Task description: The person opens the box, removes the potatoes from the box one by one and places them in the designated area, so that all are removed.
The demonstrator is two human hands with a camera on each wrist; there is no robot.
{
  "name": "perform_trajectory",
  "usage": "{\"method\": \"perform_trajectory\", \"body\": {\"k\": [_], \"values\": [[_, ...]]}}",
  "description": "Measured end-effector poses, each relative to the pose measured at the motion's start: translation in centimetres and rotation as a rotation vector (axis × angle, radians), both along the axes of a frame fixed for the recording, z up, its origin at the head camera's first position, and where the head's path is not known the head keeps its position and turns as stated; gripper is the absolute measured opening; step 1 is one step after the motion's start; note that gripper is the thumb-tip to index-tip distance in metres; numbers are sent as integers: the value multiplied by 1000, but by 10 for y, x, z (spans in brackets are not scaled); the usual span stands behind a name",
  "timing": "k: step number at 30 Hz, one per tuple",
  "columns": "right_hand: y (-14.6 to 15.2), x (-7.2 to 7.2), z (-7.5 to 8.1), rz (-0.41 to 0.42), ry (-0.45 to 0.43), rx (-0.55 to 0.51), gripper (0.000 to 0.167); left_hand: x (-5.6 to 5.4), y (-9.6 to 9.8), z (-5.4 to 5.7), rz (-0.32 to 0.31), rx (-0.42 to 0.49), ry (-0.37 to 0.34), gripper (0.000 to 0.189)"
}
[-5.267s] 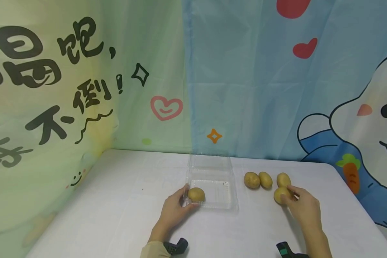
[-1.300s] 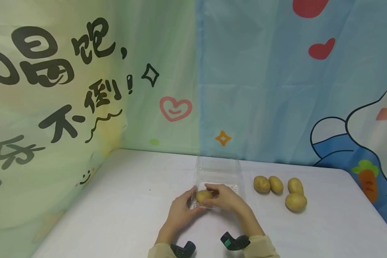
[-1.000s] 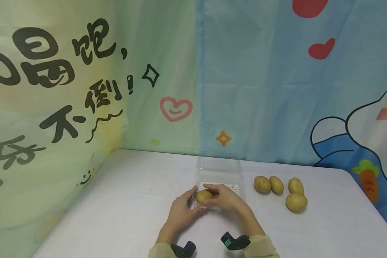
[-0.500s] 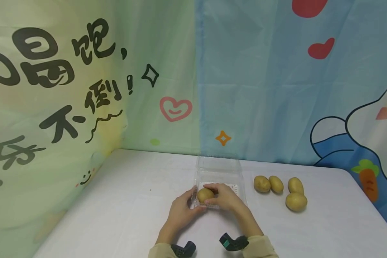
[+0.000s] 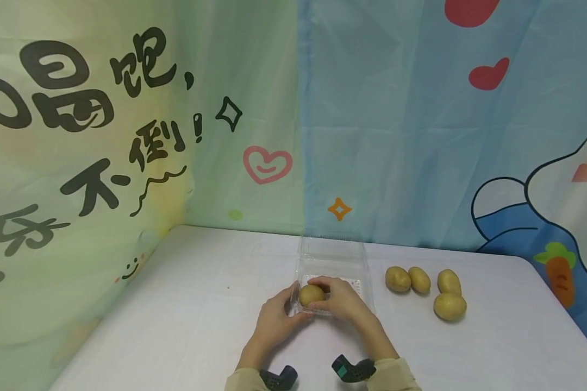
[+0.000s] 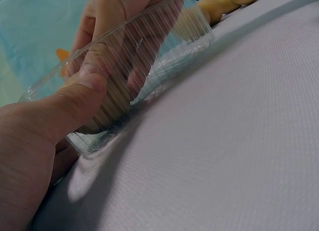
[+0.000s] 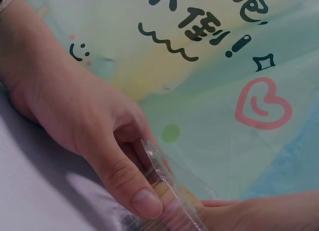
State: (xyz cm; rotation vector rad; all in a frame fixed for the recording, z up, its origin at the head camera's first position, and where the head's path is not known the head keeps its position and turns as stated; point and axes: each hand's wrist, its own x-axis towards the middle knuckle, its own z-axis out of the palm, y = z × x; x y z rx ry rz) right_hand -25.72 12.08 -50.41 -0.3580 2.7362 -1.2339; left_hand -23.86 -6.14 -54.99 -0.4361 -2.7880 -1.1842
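A clear plastic clamshell container point(image 5: 369, 285) lies on the table with its lid point(image 5: 332, 248) folded back. My left hand point(image 5: 276, 321) grips its near left corner, the thumb on the front wall and the fingers along the left side; the left wrist view shows that thumb point(image 6: 75, 99) pressed on the ribbed plastic. Inside the container's left end is a yellow-brown potato point(image 5: 311, 295). My right hand point(image 5: 343, 300) reaches over the front rim and holds this potato between thumb and fingers. The right wrist view shows mostly my left hand point(image 7: 89, 116) at the container.
To the right on the white-covered table point(image 5: 186, 320), two potatoes lie side by side, one of them this potato point(image 5: 398, 279). Farther right are an upper potato point(image 5: 449, 282) and a lower potato point(image 5: 450, 307). A printed cloth backdrop point(image 5: 396, 136) rises behind the table.
Since the oldest frame, my right hand has left the lower right potato and taken hold of the one in the container. That potato has lately shifted slightly away from me. My left hand keeps its grip.
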Motion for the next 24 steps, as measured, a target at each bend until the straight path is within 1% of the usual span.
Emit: {"method": "perform_trajectory", "body": {"k": [9,15,18,24], "values": [[-1,-1,-2,-51,30,15,50,0,0,0,9,9,-2,78],[0,-1,0,-61,56,29,50,-1,0,-1,-1,-6,33,78],[0,0,1,-61,60,28,50,-1,0,-2,6,-9,22,79],[1,1,4,-65,57,-8,51,-1,1,0,15,3,-3,79]]}}
